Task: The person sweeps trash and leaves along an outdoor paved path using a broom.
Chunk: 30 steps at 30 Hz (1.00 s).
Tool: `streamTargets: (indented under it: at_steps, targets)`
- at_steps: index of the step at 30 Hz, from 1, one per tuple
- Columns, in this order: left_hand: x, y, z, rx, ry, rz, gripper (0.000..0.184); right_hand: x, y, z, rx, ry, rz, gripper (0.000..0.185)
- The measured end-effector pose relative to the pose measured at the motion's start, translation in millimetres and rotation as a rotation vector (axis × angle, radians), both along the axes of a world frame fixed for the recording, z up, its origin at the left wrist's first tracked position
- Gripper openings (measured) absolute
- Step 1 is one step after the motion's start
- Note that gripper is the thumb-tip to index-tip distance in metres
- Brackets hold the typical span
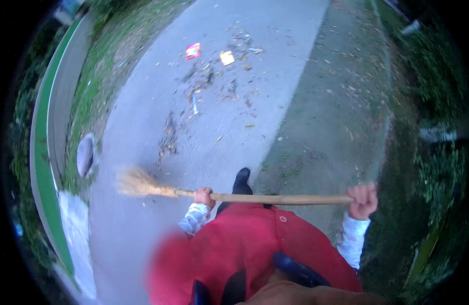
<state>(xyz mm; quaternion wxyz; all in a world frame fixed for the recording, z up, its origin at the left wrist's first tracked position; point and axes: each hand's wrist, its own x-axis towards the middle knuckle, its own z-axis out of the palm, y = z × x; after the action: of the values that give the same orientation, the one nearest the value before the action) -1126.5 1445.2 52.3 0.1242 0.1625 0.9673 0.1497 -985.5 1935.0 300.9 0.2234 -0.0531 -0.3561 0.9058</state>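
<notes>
A grey paved path (143, 122) runs ahead of you, with grass (110, 66) along its left side and a strip of bare, leaf-strewn ground (326, 117) on its right; your left hand (204, 197) is closed around the broom handle (280, 199) near its lower end, and your right hand (363, 201) is clenched on the far end, so 2 hands hold the broom crosswise in front of your red garment (244, 231). The bristles (139, 183) fan out just left of your left hand; whether they touch the path you cannot tell from here. Beyond your left hand lie dark leaf litter (200, 77), 1 red wrapper (193, 51) and 1 yellow-orange wrapper (227, 58); 1 dark shoe (242, 176) shows ahead of the handle, between your hands.

The likeliest trouble is the light wrappers: a gust or a hard flick could lift them onto the grass, where the blades would snag them; a low swing could catch the handle on your shoe, since it passes so close; a loose right hand could let the far end swing wide, and the bristles would then scatter the leaves.
</notes>
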Motion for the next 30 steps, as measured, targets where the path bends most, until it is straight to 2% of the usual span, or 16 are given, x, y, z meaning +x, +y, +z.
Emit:
streamTargets:
  at_steps: [1,5,8,10,12,13,14,17,18,20,24,25,26,27,29,30]
  targets:
    - [7.0,-19.8,-2.4,-0.065,-0.12,0.072,0.015,-28.9,-18.0,-1.0,-0.049,-0.09,0.065,0.025]
    - [57.8,-63.8,-67.5,-0.017,-0.115,0.192,0.017,-82.3,-61.9,-1.9,0.017,-0.106,0.2,0.025]
    - [45.4,2.4,-90.7,0.047,-0.072,0.053,0.017,-44.3,-29.9,18.6,0.128,-0.141,0.013,0.025]
    - [20.9,69.6,-117.8,0.312,0.157,0.027,0.023,-2.2,-13.8,44.3,0.239,-0.14,-0.191,0.02]
    - [-22.2,147.1,-85.9,0.309,0.071,-0.183,0.018,58.3,-3.1,70.1,0.36,-0.287,-0.507,0.015]
    - [-36.5,185.7,-97.1,0.323,0.148,-0.27,0.014,78.7,-11.0,82.7,0.396,-0.321,-0.616,0.017]
    - [-55.2,221.8,-76.1,0.441,0.091,-0.297,0.01,100.6,-18.3,94.7,0.43,-0.362,-0.724,0.018]
    - [-126.0,324.1,-54.2,0.452,0.142,-0.541,0.013,115.2,-41.0,103.2,0.475,-0.202,-0.686,0.027]
    - [-149.4,355.0,-37.1,0.353,0.135,-0.55,0.015,108.5,-46.3,101.7,0.491,-0.179,-0.741,0.03]
    - [-186.9,394.0,-15.8,0.439,0.268,-0.539,0.016,98.7,-42.0,95.3,0.408,-0.038,-0.676,0.031]
    - [-197.1,408.4,55.2,0.403,0.341,-0.633,0.017,137.7,8.3,94.6,0.201,0.177,-0.715,0.026]
    - [-182.9,405.7,73.9,0.381,0.33,-0.639,0.017,150.8,20.8,103.6,0.31,0.068,-0.771,0.022]
    - [-164.0,404.2,88.3,0.361,0.317,-0.649,0.016,170.6,42.7,105.2,0.29,0.172,-0.659,0.012]
    - [-143.0,391.2,97.7,0.383,0.356,-0.649,0.018,211.3,74.6,97.5,0.274,0.138,-0.746,0.031]
    - [-98.8,355.4,95.1,0.378,0.395,-0.645,0.023,265.3,130.2,87.2,0.341,0.018,-0.869,0.048]
    - [-78.2,329.8,90.4,0.371,0.371,-0.671,0.027,268.6,146.2,85.9,0.352,-0.076,-0.996,0.044]
